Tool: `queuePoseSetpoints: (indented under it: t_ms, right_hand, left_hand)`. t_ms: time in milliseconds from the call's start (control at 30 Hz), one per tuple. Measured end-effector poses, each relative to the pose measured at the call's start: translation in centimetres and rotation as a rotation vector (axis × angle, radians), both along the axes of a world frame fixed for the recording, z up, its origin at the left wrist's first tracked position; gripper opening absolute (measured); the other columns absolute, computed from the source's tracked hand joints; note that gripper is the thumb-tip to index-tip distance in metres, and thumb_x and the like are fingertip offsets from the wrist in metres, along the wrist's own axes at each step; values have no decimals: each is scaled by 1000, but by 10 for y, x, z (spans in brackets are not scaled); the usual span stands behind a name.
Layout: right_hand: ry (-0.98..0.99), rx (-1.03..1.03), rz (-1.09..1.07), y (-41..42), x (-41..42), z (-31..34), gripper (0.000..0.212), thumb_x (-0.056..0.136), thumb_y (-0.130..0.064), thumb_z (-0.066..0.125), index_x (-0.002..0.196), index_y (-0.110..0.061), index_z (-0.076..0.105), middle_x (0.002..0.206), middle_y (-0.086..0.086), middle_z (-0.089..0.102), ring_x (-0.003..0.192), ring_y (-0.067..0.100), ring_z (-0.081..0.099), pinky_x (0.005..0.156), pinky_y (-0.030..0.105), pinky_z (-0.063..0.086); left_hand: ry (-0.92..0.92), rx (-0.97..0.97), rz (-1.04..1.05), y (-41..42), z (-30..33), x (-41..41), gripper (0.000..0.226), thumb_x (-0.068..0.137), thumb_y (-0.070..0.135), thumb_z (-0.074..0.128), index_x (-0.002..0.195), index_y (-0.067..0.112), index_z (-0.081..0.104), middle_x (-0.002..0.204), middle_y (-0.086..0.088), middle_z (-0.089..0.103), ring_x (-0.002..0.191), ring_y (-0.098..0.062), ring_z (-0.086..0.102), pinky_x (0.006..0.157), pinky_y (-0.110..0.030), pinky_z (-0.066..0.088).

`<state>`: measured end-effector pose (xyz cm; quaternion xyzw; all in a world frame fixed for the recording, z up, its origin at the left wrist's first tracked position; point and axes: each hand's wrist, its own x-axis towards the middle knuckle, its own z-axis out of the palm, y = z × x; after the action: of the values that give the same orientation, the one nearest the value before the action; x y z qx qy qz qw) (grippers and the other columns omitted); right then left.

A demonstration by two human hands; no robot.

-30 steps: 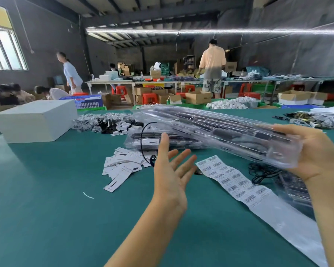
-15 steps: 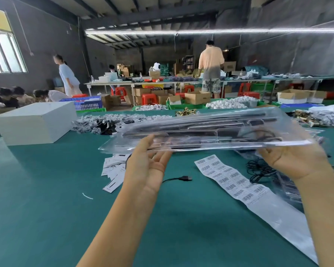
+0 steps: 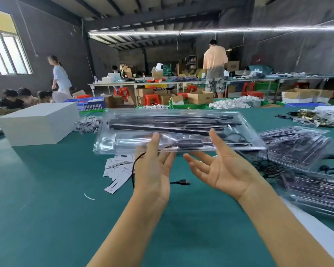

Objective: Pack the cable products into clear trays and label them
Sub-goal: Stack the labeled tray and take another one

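Teal table, clear tray, dark contents

The table (image 3: pixel 46 218) is teal; the tray (image 3: pixel 181 130) is clear, with black strips inside. The box (image 3: pixel 37 122) is white, the stools (image 3: pixel 151 99) red, the crate (image 3: pixel 89 105) blue.

Two bare forearms are seen, ending in a bare left hand (image 3: pixel 154 170) and a bare right hand (image 3: pixel 223 168); no sleeves, gloves, rings, watch or bands are worn on the visible parts.
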<state>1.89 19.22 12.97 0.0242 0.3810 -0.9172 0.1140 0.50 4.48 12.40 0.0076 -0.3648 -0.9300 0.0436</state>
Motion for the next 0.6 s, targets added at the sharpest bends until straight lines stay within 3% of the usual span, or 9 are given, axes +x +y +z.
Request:
queuePoseSetpoints:
  t_ms: [100, 200, 267, 333, 400, 467, 600]
  right_hand:
    - [-32, 46, -69, -3, 2, -1, 38, 69, -26, 77, 102, -11, 64, 95, 9, 73, 89, 30, 71, 62, 32, 61]
    - [-49, 24, -170, 8, 4, 10, 31, 69, -20, 75, 94, -7, 64, 97, 15, 73, 80, 25, 73, 55, 25, 59]
    - [-65, -20, -215, 19, 6, 17, 27, 71, -18, 74, 92, -6, 64, 99, 17, 72, 74, 24, 73, 48, 22, 56]
    - [-64, -128, -249, 30, 9, 22, 30, 73, -18, 72, 100, -7, 65, 101, 15, 72, 67, 21, 72, 43, 19, 52]
    - [-40, -190, -324, 42, 12, 28, 34, 75, -19, 70, 107, -9, 65, 99, 12, 73, 69, 18, 73, 44, 16, 52]
    - [-29, -197, -416, 56, 16, 35, 24, 80, -20, 68, 100, -7, 66, 96, 10, 74, 76, 17, 73, 50, 14, 53]
    - [-69, -145, -527, 74, 22, 40, 16, 82, -20, 68, 91, -9, 62, 96, 10, 74, 77, 18, 73, 52, 12, 52]
  left_hand:
    - [130, -128, -62, 3, 2, 3, 34, 88, 30, 64, 119, 18, 54, 104, 5, 71, 92, -17, 69, 81, -29, 55]
    - [172, -282, -165, 4, 7, 9, 53, 67, 46, 71, 109, 16, 63, 107, 4, 71, 106, -13, 65, 94, -32, 50]
    - [163, -379, -278, 8, 6, 14, 48, 58, 49, 74, 97, 21, 68, 104, 6, 72, 109, -13, 64, 96, -32, 50]
    - [135, -563, -458, 12, 3, 19, 36, 63, 43, 81, 88, 20, 72, 100, 6, 73, 101, -15, 64, 94, -32, 52]
    - [152, -849, -664, 11, 2, 20, 26, 80, 40, 74, 92, 17, 71, 105, -2, 72, 97, -21, 67, 92, -32, 54]
    - [197, -997, -782, 6, 3, 19, 23, 89, 38, 65, 92, 15, 69, 100, -6, 74, 94, -21, 70, 85, -29, 57]
    - [195, -1203, -544, -9, 1, 5, 25, 86, 38, 67, 86, 14, 63, 73, -1, 73, 70, -9, 68, 75, -29, 56]
